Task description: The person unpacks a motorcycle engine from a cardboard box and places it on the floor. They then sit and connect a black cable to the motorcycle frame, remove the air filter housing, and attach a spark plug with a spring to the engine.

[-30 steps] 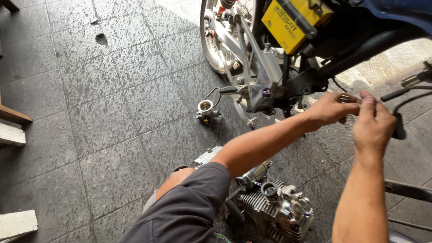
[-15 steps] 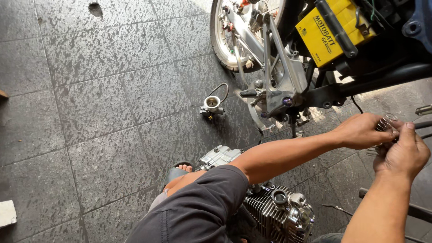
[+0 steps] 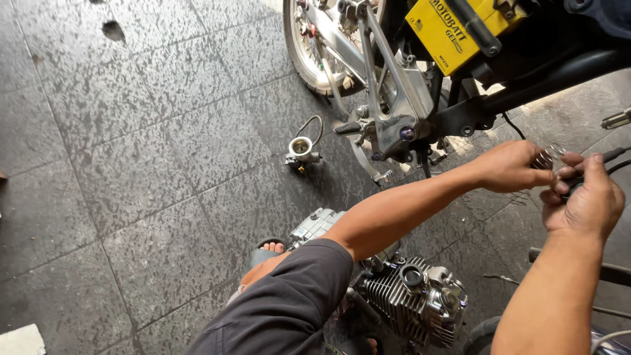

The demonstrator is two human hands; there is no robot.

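Nearest the camera, a dark grey trouser leg (image 3: 282, 309) covers the person's bent knee, with a sandalled foot (image 3: 268, 253) showing just beyond it on the paving. A removed engine (image 3: 407, 296), silver with cooling fins, lies on the floor directly under the left forearm and just beside the knee.

Both arms reach forward to the right side of the view. The left hand (image 3: 509, 167) is curled closed around one end of a small coiled metal spring (image 3: 547, 158), thumb and fingers wrapped on it. The right hand (image 3: 588, 200) meets it from the right, fingers bent narrow and pinching at the spring's other end and at a black cable (image 3: 608, 158) that runs off to the right edge. The spring therefore sits between the two hands, touching both, held clear of the floor. Whether the right hand grips the spring or only the cable cannot be told.

Further out, a carburettor (image 3: 302, 151) with a looped wire stands alone on the grey stone paving (image 3: 144, 171), well apart from the hands. Beyond it stands a motorcycle: rear wheel (image 3: 309, 52), silver swingarm and footrest bracket (image 3: 391, 112), black frame tube (image 3: 539, 79), and a yellow battery (image 3: 453, 26) above the hands.
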